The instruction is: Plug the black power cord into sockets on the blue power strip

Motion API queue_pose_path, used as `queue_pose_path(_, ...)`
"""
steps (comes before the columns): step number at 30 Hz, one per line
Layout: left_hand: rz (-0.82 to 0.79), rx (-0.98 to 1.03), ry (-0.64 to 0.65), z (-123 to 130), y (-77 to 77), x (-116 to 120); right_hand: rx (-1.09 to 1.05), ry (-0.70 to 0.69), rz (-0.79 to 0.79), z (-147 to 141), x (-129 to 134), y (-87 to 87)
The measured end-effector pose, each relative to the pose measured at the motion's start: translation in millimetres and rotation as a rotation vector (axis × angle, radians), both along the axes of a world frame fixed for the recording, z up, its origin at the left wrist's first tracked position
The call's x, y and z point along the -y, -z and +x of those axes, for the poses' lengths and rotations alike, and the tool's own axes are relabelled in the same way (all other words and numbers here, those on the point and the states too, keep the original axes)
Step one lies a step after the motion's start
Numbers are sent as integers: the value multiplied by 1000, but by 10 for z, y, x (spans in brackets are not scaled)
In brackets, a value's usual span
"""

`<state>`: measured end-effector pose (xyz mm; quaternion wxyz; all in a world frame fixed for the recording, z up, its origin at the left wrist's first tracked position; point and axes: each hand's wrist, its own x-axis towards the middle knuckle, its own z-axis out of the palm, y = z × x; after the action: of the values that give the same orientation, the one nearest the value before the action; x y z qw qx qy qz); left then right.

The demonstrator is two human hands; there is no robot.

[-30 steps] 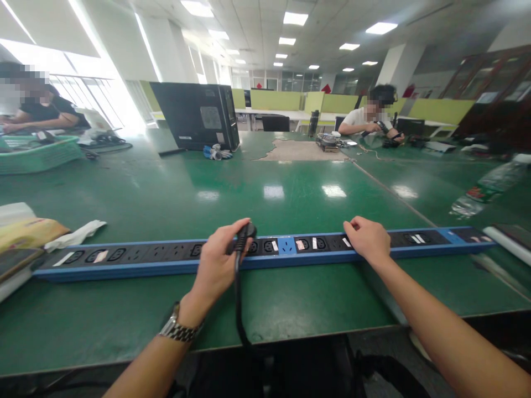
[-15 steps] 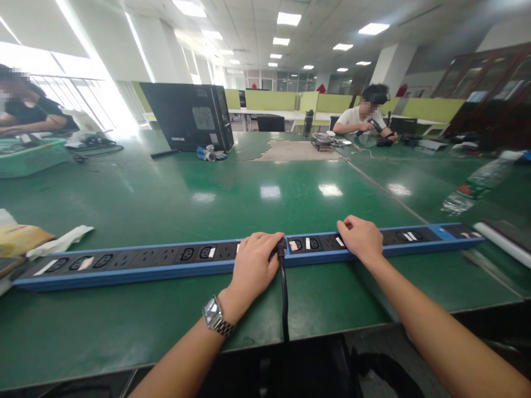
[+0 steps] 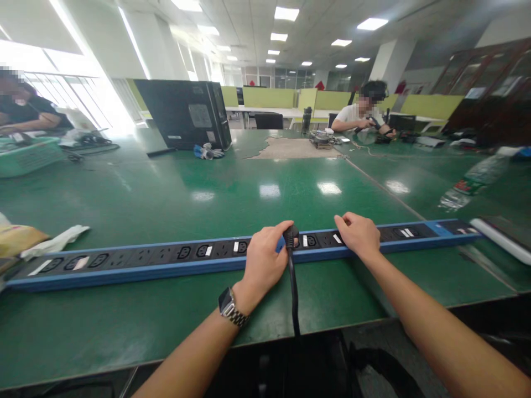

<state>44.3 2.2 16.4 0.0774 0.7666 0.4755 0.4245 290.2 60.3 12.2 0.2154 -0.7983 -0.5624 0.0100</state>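
A long blue power strip with black sockets and white stickers lies across the green table. My left hand, with a metal-band watch on the wrist, is closed on a black plug over the middle of the strip. From the plug a black cable hangs down over the table's front edge. Whether the plug touches a socket cannot be made out. My right hand rests on the strip further right, its fingers curled at the far edge; part of the strip is hidden under it.
On the green table stand a black computer case, a plastic bottle and a green basket. Gloves lie by the case. A white tissue is at the left. Two people sit beyond.
My left hand has moved right along the strip with the plug and cable, and a socket it covered now shows. My right hand keeps its place on the strip.
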Motion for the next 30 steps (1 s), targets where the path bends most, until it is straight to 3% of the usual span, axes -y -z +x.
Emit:
queue_pose_path(6, -87, -145, 50, 568, 6, -70, -4, 3, 14, 5, 4, -11)
queue_pose_path(10, -84, -228, 15, 774, -8, -114, 8, -5, 30, 2, 8, -5)
queue_pose_path(23, -58, -333, -4, 794, -84, -181, 16, -10, 31, -18, 25, -7)
queue_pose_path(30, -229, -290, 80, 684, -144, -342, 16, -15, 48, -18, 28, -5)
